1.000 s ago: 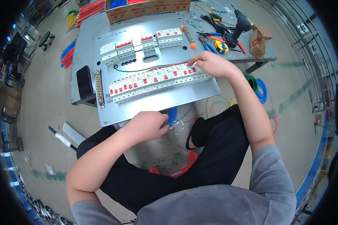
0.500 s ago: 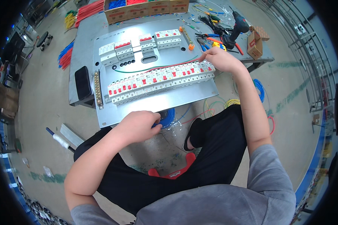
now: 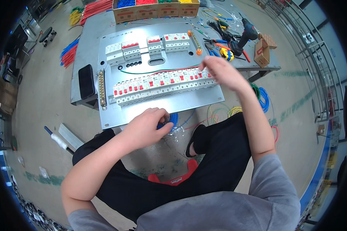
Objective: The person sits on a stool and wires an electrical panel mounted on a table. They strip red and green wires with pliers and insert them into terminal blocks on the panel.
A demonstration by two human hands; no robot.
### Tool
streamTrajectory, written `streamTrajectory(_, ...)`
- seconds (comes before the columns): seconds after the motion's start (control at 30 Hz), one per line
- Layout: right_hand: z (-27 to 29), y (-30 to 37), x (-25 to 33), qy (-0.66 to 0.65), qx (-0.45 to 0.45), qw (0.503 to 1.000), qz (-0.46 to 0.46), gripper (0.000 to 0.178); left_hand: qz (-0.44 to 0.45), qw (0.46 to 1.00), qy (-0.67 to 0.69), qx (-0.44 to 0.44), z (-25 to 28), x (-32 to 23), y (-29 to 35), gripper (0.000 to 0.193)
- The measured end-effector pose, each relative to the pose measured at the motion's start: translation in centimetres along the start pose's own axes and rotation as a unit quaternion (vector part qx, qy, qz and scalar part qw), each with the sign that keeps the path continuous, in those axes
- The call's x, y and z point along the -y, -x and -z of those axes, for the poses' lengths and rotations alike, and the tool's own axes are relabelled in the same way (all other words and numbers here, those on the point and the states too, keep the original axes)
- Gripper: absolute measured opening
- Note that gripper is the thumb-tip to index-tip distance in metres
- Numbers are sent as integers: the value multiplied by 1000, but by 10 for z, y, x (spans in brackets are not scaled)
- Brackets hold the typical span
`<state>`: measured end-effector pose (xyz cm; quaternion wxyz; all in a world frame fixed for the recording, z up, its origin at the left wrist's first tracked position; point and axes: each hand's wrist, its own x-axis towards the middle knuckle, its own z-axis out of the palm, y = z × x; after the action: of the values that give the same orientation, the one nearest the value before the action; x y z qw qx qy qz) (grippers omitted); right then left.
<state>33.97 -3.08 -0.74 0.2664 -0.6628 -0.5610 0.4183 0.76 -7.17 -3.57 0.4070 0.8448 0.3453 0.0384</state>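
A metal mounting panel (image 3: 142, 114) lies on the table before me. Along its near half runs a long row of white circuit breakers (image 3: 158, 85) with red switches. Behind that row lie a green wire (image 3: 142, 73) and a red wire (image 3: 175, 69), stretched side by side. My right hand (image 3: 223, 73) hovers over the row's right end, near the red wire's end. Its fingers bend downward, blurred; whether they pinch anything is unclear. At the panel's near edge my left hand (image 3: 152, 125) has loosely curled fingers, thumb apart, and nothing visible in it. Shorter breaker groups (image 3: 154, 44) stand farther back.
A phone (image 3: 87, 81) and a brass terminal strip (image 3: 101, 87) are at the left. Toward the right lie pliers (image 3: 212, 49), a tape measure (image 3: 226, 54), a cordless drill (image 3: 246, 35) and a small carton (image 3: 262, 53). A divided cardboard box (image 3: 158, 12) stands at the back.
My right hand has moved slightly left and nearer, away from the wires' right end. My left hand has risen a little toward the panel, and its thumb has spread. The view has shifted slightly.
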Motion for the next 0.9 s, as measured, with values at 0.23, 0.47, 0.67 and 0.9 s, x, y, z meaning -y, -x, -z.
streamTrajectory(0.23,-125,42,28,41,65,888,453,28,4,902,428,-54,-46,-8,2,39)
streamTrajectory(0.47,-113,16,40,-215,71,943,244,27,33,848,511,-140,-26,10,-9,49)
streamTrajectory(0.67,-131,6,36,-387,154,894,164,15,85,838,522,-136,-2,13,-9,46)
streamTrajectory(0.9,-138,2,33,-397,160,889,161,14,124,846,500,-139,-1,15,-6,47)
